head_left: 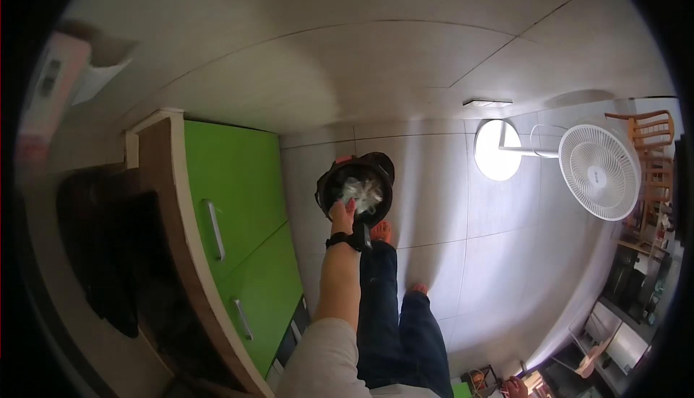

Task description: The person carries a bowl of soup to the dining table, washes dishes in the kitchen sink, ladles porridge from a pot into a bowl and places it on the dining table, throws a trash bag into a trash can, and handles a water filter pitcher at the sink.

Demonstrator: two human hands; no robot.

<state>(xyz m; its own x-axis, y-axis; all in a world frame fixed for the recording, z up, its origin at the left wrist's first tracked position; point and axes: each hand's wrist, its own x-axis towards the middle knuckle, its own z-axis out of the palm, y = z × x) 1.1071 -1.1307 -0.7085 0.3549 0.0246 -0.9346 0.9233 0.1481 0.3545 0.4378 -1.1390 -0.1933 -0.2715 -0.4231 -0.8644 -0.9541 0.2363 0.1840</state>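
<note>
My left hand (343, 211), with a black band on its wrist, reaches down over a dark round trash bin (320, 194) on the floor. Its fingers are bent and close together at a crumpled whitish, see-through wad (361, 192) in the bin's mouth. The wad looks like thin plastic, slightly blurred; the fingertips are partly hidden. A small red patch (345, 159) shows on the far rim of the bin. I do not see my right hand.
Green cabinet doors (235, 181) with metal handles stand left of the bin, under a brown counter edge (163, 174). My bare foot (381, 232) is close to the bin. A white standing fan (596, 174) is at right, with wooden chairs (650, 130) beyond. A wall rises behind.
</note>
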